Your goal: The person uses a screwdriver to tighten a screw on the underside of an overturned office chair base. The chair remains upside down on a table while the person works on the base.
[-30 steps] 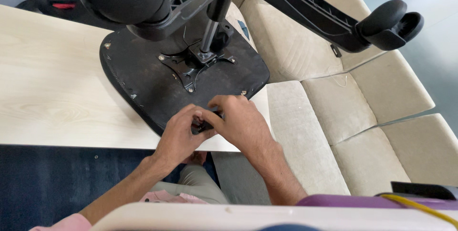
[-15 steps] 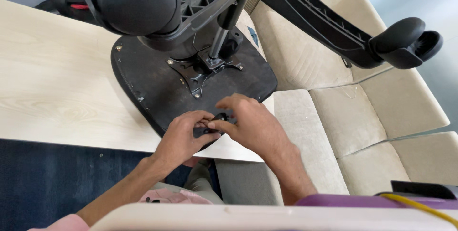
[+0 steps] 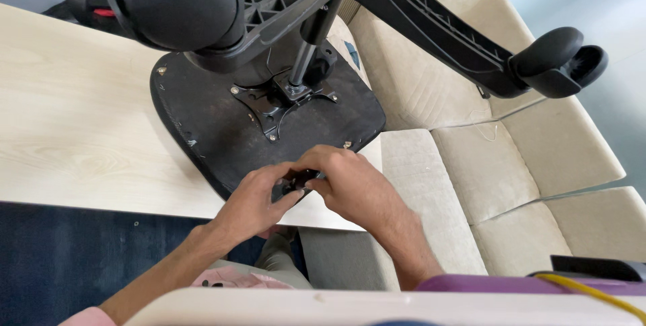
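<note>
Pale wooden table (image 3: 74, 131) | upturned chair seat (image 3: 222, 124), column pointing up | left hand (image 3: 259, 198), right hand (image 3: 350, 188) clamped on small black part (image 3: 299, 181)

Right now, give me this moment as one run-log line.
left hand: on small black part | right hand: on same part | site: near edge of upturned chair seat on table | caster base: overhead
</note>
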